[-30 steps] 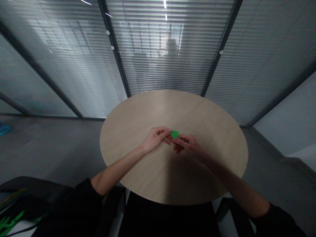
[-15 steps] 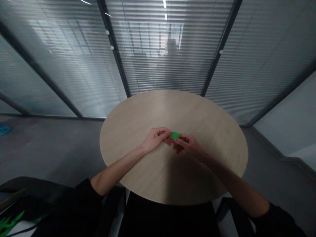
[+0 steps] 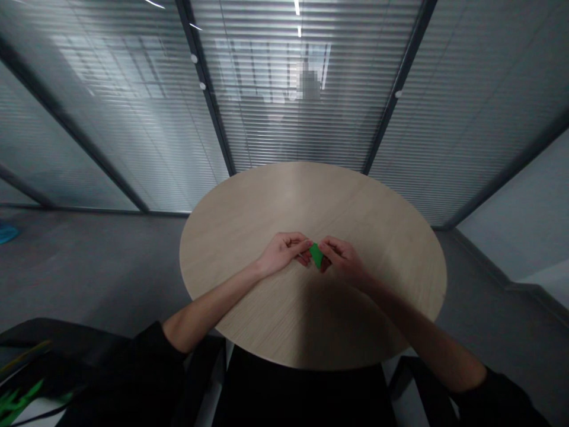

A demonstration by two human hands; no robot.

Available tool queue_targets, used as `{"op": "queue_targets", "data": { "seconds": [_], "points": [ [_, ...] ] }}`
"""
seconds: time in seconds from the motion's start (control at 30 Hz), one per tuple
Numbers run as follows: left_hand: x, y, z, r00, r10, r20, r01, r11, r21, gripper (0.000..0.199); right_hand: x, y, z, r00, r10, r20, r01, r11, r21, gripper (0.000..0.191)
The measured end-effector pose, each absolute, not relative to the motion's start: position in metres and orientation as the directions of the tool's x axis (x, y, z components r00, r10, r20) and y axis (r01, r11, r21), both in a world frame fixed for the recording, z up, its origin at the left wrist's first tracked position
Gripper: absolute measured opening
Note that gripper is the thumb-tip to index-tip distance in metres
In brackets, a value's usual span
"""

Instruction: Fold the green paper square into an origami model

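Observation:
A small, flat green piece (image 3: pixel 316 255), which looks like folded paper, is held between both hands over the round wooden table (image 3: pixel 302 196). My left hand (image 3: pixel 287 249) pinches its upper left corner between thumb and fingers. From the other side, my right hand (image 3: pixel 341 256) grips its right edge, thumb on the near face. The piece looks roughly triangular, pointing down. Fingers hide parts of its edges, so its full shape cannot be made out.
Black chair armrests (image 3: pixel 202 379) flank the table's near edge. At the lower left lie green cut-looking scraps (image 3: pixel 22 400) on something white. A blue item (image 3: pixel 6 232) rests on the floor far left. Glass panels with blinds (image 3: pixel 293 130) stand behind the table.
The green piece has turned from lying flat and wide to hanging with a point downward. My right hand's fingers have shifted up to its upper right edge. My left hand barely moved.

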State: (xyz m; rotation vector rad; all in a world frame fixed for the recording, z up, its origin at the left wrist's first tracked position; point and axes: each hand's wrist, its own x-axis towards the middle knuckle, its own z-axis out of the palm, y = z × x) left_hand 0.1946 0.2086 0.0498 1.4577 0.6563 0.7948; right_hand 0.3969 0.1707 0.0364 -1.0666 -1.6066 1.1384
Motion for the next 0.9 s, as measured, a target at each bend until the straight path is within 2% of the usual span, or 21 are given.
{"op": "queue_targets", "data": {
  "seconds": [0.4,0.9],
  "points": [
    [0.1968,0.2075,0.0481,0.591,0.802,0.087,-0.034,-0.083,0.996,0.036,0.3966,0.1654,0.044,-0.254,0.946,0.203,0.336,0.283,-0.899,0.036],
    [0.1948,0.2126,0.0465,0.569,0.821,0.05,-0.056,-0.022,0.998,0.041,0.3987,0.1687,0.0407,-0.239,0.952,0.19,0.23,0.246,-0.942,0.036]
  ]
}}
